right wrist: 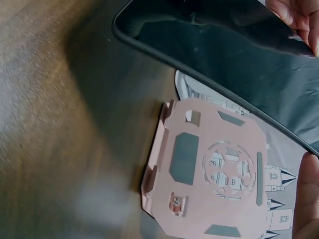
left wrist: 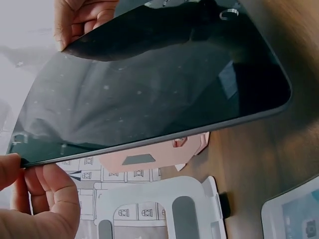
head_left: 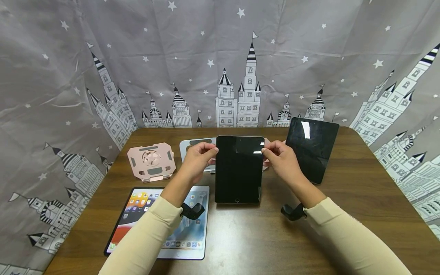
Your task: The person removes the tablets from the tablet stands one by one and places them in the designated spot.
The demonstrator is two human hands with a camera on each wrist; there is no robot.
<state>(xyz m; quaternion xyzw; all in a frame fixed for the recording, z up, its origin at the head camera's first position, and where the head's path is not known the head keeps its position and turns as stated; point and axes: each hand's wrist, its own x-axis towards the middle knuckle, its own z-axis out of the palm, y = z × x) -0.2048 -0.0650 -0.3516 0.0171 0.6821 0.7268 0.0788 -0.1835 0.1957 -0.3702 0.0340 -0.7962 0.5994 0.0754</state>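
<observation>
A black-screened tablet (head_left: 238, 170) with a round home button is held upright above the table. My left hand (head_left: 197, 158) pinches its left edge near the top, thumb on the front. At the opposite edge my right hand (head_left: 283, 156) grips it in the same way. Right behind the tablet are a white stand (head_left: 187, 144) and a pink stand (right wrist: 224, 124), both partly hidden by it in the head view. The pink one has a round cut-out pattern and grey pads. In the left wrist view, the tablet's screen (left wrist: 149, 99) reflects the surroundings.
Another pink stand (head_left: 151, 160) stands at the back left. At the right a second black tablet (head_left: 311, 152) leans back, tilted. Two lit tablets lie at the front left: a dark-rimmed one (head_left: 137, 208) and a white-rimmed one (head_left: 192, 229), overlapping under my left forearm. A patterned curtain (head_left: 192, 46) surrounds the wooden table (head_left: 309, 236).
</observation>
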